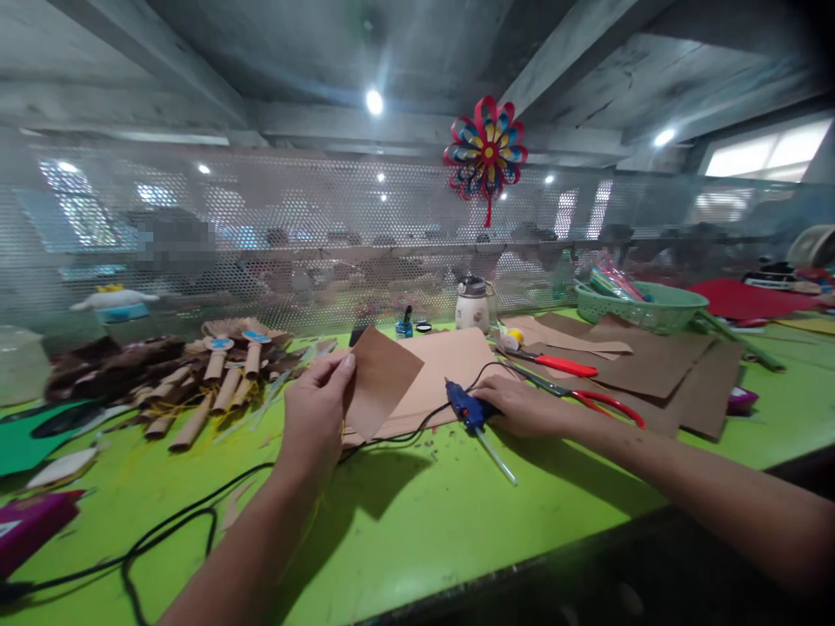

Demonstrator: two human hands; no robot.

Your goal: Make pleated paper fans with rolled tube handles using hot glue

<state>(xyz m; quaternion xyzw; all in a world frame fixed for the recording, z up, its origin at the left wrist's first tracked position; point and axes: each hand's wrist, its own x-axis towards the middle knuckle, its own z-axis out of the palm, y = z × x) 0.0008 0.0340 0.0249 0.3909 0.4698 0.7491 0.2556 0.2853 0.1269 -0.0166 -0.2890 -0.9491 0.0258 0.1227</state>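
Over a green table (424,530), the left hand (317,417) pinches brown paper (384,382); the right hand (525,406) grasps a glue gun (465,407).

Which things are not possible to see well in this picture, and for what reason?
Head view:
Glue gun: handle mostly covered by the right hand.
Left hand: some fingers hidden by the brown paper square.
Purple object: cut off by the left edge.
Beyond the perforated screen: blurred, veiled by mesh.

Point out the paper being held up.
The small brown piece in the left hand; the pale stack and larger brown sheets lie on the green table.
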